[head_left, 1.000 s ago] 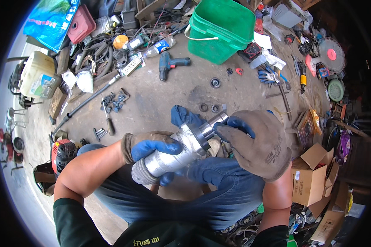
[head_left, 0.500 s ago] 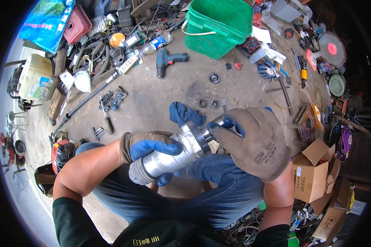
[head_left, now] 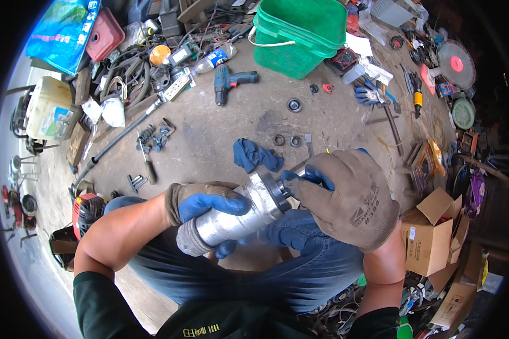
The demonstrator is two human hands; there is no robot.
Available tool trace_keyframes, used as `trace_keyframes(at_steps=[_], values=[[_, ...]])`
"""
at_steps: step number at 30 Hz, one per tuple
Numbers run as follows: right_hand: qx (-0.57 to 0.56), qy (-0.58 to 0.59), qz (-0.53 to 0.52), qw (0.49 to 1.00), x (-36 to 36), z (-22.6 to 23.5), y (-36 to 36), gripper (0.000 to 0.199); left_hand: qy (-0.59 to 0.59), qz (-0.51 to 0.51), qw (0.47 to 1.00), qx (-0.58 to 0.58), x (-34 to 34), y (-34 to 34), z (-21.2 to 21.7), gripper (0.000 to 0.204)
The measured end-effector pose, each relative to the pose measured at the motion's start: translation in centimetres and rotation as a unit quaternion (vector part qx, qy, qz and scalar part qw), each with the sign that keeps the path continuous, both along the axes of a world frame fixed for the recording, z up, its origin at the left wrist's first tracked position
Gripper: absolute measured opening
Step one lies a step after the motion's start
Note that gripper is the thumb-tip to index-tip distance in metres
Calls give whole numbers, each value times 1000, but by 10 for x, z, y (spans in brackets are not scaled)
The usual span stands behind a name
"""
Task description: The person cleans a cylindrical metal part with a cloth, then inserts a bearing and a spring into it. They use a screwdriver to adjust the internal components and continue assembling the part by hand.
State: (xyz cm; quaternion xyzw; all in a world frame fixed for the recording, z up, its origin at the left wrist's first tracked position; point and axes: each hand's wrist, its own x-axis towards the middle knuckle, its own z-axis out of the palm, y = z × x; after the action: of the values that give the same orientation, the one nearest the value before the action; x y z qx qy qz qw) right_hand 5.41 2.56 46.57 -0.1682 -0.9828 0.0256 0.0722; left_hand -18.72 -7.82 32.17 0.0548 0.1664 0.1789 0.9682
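Note:
My left hand (head_left: 212, 202), in a brown and blue work glove, is wrapped round a silver metal cylinder (head_left: 230, 221) like a pump housing, held tilted above my lap. Its threaded end (head_left: 193, 239) points down and left; a black ring (head_left: 278, 192) circles the upper right end. There my gloved right hand (head_left: 345, 195) is closed with thumb and fingers on a slim metal shaft (head_left: 295, 171) at the ring's opening. The fingers hide much of the shaft, so I cannot tell how deep it sits. Just beyond the cylinder lies a dark blue cloth (head_left: 257, 155).
On the concrete floor ahead are small black rings (head_left: 294, 105), a scraper (head_left: 309, 146), a cordless drill (head_left: 230, 83) and a green bucket (head_left: 300, 42). A screwdriver (head_left: 149, 169) lies at left. Cardboard boxes (head_left: 428, 240) stand by my right arm. Clutter lines both sides.
Both hands keep their hold on the cylinder and shaft. My right hand has turned very slightly at the ring end; the rest looks the same.

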Motion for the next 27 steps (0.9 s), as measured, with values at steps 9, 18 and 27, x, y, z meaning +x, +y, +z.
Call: trace_keyframes(at_steps=[9, 18, 27], values=[[-51, 42, -20, 998, 8, -5, 6, 49, -45, 44, 998, -13, 0, 2, 11, 82], [-23, 41, 7, 999, 10, -6, 8, 41, -53, 57, 996, -48, 0, -1, 1, 92], [-62, 111, -2, 992, 13, 3, 19, 44, -184, 37, 977, -100, 0, -1, -5, 86]])
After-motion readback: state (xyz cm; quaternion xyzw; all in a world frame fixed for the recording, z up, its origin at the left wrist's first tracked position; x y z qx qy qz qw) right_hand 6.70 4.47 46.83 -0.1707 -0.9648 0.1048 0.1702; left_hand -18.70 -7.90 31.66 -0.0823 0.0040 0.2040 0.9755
